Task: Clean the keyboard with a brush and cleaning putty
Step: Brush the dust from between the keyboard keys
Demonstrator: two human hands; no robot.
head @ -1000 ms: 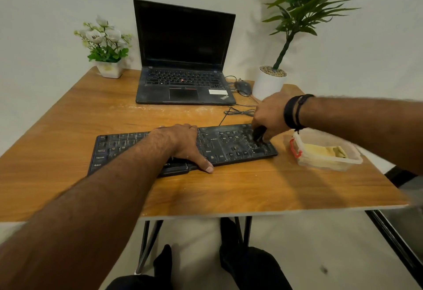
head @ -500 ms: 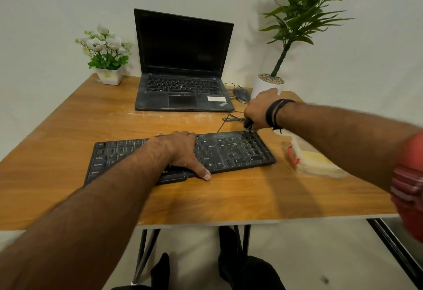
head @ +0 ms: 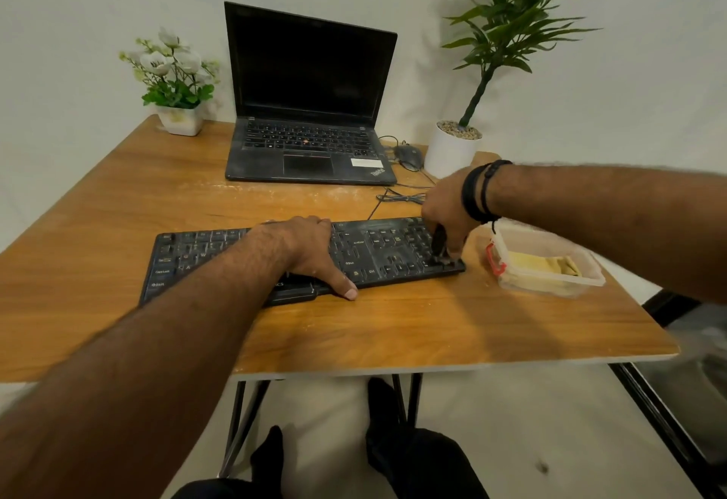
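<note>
A dusty black keyboard [head: 377, 250] lies across the wooden table [head: 432, 325]. My left hand [head: 314, 250] rests flat on the keyboard's middle, thumb on its front edge. My right hand [head: 444, 211] grips a small black brush [head: 440, 244] whose tip touches the keys at the keyboard's right end, near the front corner. To the right stands a clear plastic box [head: 547, 262] with a red clasp, holding yellowish putty [head: 539, 264].
An open black laptop [head: 310, 144] sits at the back, a mouse [head: 409, 154] and cables [head: 401, 197] beside it. A white flower pot [head: 179, 118] stands back left and a potted green plant [head: 452, 148] back right. The table's right edge runs just beyond the box.
My right hand has moved the brush from the keyboard's back right corner forward to its front right corner. My left hand stays in place on the keyboard.
</note>
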